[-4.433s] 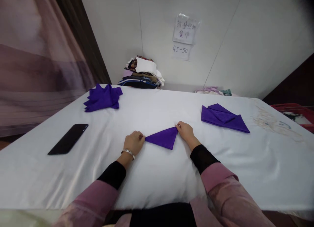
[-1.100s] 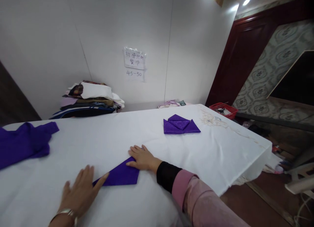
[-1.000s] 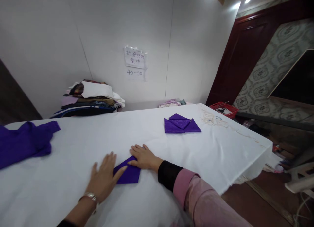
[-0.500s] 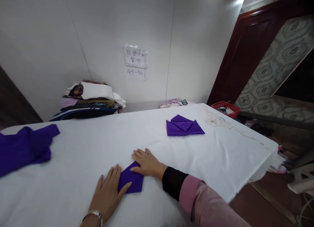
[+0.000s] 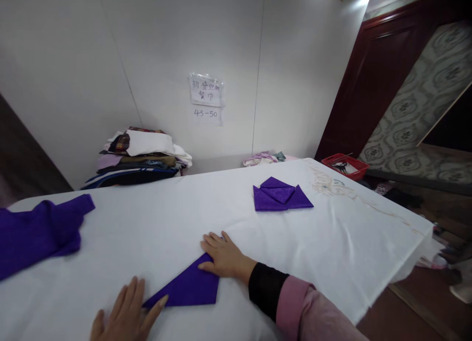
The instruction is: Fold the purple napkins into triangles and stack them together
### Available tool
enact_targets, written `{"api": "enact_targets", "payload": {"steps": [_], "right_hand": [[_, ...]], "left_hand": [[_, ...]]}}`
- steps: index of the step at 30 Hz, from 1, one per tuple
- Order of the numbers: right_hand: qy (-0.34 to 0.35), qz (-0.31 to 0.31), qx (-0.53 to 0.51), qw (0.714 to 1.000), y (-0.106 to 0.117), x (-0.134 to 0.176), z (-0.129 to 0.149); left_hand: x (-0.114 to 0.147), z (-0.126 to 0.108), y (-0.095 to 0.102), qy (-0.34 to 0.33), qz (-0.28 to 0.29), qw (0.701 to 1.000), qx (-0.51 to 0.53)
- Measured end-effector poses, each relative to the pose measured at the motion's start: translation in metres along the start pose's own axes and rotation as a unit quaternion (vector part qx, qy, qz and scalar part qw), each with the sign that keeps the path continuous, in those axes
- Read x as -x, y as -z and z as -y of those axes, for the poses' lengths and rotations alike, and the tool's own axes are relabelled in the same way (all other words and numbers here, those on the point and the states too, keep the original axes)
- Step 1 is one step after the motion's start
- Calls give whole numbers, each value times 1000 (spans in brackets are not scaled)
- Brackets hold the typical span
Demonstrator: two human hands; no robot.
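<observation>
Napkin (image 5: 188, 288), purple, lying flat as a folded triangle on the white tablecloth (image 5: 332, 242) near the front edge. Right hand (image 5: 223, 256) spread flat, fingers extended, palm pinning the napkin's upper right corner — gripping nothing, only pressing. Left hand (image 5: 127, 319) likewise open and flat, fingertips resting on the long left point of the triangle, closed on nothing.

Progress, judged from the layout: folding partly done. Already finished — a stack of folded napkins (image 5: 280, 195) set further back on the right, well apart from the hands. Left to do — a heap of unfolded purple cloth (image 5: 39, 233) at the far left, and probably further folds on the triangle in hand.

Room to move: broad bare cloth between the triangle and the finished stack, and between the triangle and the heap. Right table edge dropping off well beyond the right forearm; front edge close beneath both wrists. Pile of mixed fabrics (image 5: 142, 156) against the back wall, beyond the table's far edge — out of the way.
</observation>
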State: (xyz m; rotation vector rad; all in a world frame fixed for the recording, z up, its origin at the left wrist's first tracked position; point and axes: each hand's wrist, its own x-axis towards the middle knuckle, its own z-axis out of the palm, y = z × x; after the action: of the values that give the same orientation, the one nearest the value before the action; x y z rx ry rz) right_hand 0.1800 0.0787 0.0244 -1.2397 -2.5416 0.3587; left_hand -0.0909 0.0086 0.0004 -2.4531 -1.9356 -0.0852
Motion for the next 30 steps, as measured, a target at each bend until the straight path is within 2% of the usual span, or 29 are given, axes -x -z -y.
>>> {"api": "enact_targets", "payload": {"steps": [2,4,7,9,13,17,26,30], "right_hand": [[-1,-1,0,1000,-1,0,0],[-2,-3,1,1000,-2,-1,-1],[-1,-2,10,1000,-2,-1,0],[-1,2,17,1000,-1,-2,1],[-3,21,18,1000,3,-1,1],[-17,42,19,999,5,-2,-6],[-118,45,53,991,4,-11,-42],[-215,15,49,975,17,-14,-50]], "left_hand": [[-17,-20,11,18,-9,1000,-8],[-34,-48,18,4,-14,1000,11],[-50,-83,14,-70,3,997,38],[-52,-94,6,-86,12,996,38],[-49,-94,-7,-82,-5,996,34],[-48,-94,-5,-80,5,996,38],[-43,-103,7,-75,29,995,62],[-41,-105,11,-69,40,994,74]]}}
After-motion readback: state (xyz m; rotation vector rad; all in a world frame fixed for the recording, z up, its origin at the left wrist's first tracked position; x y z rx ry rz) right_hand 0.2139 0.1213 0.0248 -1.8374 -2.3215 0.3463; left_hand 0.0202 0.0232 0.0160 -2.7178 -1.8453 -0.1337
